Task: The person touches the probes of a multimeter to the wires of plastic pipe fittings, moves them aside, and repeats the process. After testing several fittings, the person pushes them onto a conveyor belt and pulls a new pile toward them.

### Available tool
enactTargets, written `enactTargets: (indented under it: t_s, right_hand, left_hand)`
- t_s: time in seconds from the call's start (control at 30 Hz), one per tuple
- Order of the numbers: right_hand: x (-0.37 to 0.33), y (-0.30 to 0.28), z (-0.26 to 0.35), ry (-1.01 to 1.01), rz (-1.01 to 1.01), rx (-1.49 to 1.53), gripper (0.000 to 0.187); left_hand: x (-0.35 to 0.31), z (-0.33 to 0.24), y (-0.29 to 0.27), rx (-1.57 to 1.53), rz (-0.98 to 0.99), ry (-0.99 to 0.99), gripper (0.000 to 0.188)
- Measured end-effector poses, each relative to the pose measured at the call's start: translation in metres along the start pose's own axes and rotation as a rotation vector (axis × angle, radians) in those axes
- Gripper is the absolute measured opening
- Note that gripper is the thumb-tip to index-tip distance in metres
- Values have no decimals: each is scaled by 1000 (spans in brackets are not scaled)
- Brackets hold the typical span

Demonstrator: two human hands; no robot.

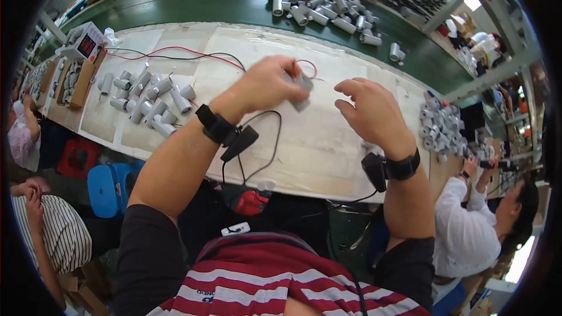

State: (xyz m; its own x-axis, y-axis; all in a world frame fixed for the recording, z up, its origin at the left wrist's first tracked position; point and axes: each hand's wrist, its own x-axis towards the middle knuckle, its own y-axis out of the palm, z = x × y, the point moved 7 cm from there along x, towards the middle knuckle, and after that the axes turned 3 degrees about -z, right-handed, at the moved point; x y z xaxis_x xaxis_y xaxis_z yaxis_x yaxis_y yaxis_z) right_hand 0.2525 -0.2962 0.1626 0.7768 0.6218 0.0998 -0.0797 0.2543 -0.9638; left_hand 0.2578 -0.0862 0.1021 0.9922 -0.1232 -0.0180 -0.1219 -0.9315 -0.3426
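Observation:
Over the middle of the table, my left hand (pixel 266 86) is closed on a grey cylindrical part (pixel 302 95), blurred by motion. A thin red wire (pixel 316 69) loops out just beyond that hand. To its right, my right hand (pixel 370 110) hovers with its fingers curved and apart, with nothing visible in it. A pile of similar grey cylinders (pixel 146 95) lies on the table to the left. Red and black leads (pixel 175 52) run from a white box with a red display (pixel 86 44) towards my left hand.
Beyond the table runs a green conveyor belt (pixel 222 9) carrying many grey cylinders (pixel 328 11). Another heap (pixel 442 126) lies at the right, near a person in white (pixel 468 228). Cardboard boxes (pixel 82 85) stand far left; a blue stool (pixel 108 187) is below.

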Motion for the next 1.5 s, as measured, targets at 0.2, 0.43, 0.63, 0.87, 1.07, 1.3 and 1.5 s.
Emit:
enactTargets:
  t_s: [0.2, 0.43, 0.63, 0.87, 1.07, 1.3, 1.5]
  right_hand:
    - [76, 16, -14, 99, -51, 47, 24]
    - [156, 29, -60, 172, 24, -50, 35]
    - [161, 20, -176, 311, -304, -271, 75]
    - [206, 37, -285, 741, -115, 145, 108]
    - [263, 81, -302, 793, 69, 48, 119]
    - [315, 87, -257, 484, 142, 294, 98]
    - [287, 87, -266, 345, 76, 833, 70]
  left_hand:
    - [44, 98, -163, 14, -210, -326, 28]
    - [62, 139, -268, 964, -10, -574, 69]
    - [184, 77, -251, 709, -197, -253, 101]
    - [321, 174, -243, 314, -553, -205, 96]
    - [365, 169, -174, -213, -319, 22, 72]
    - [365, 119, -85, -410, -13, -58, 52]
    - [332, 86, -10, -584, 191, -227, 47]
